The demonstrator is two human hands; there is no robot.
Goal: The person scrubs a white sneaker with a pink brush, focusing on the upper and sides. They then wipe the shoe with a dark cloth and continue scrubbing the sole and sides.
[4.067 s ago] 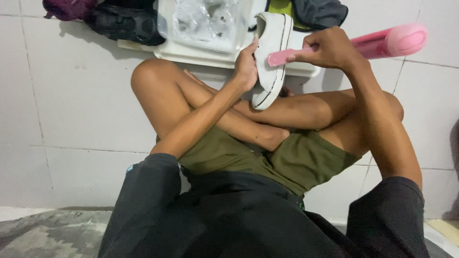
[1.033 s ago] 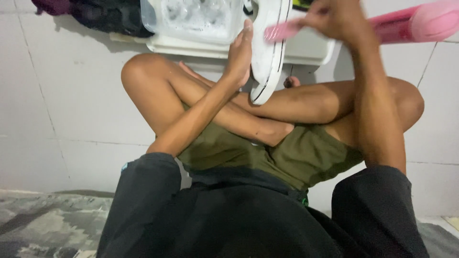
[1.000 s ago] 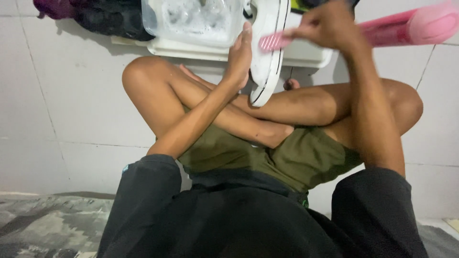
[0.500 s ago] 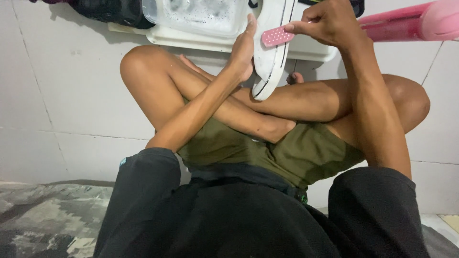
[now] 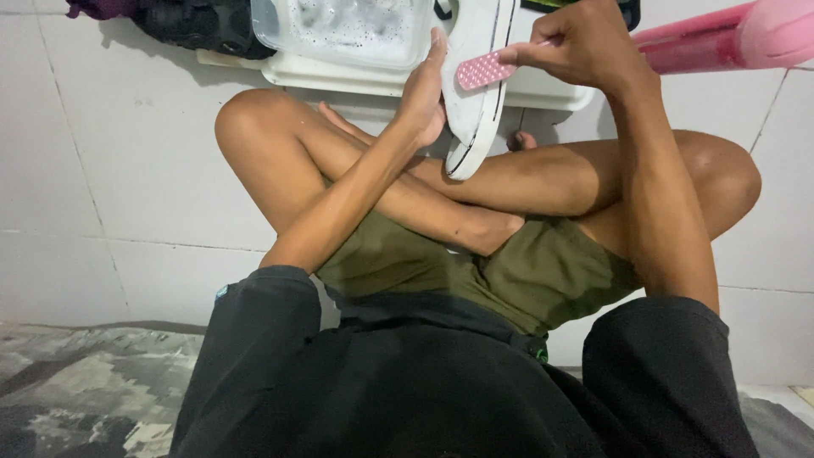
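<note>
From the head view I saw my left hand [image 5: 424, 97] gripping a white shoe [image 5: 479, 80] on edge above my crossed legs — my right hand [image 5: 585, 42] held a pink brush [image 5: 482, 70] against it, just beside a soapy tub [image 5: 339, 30].

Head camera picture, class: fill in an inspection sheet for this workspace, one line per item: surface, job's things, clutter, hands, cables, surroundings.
Surface: white tiled floor; person sits cross-legged.
Job's things: white shoe held on edge, pink brush against its sole.
Clutter: clear tub of soapy water on a white tray; dark clothes; pink object.
Hands: left hand steadies the shoe; right hand grips the brush.
Cables: nothing seen.
Surroundings: patterned grey mat.
</note>
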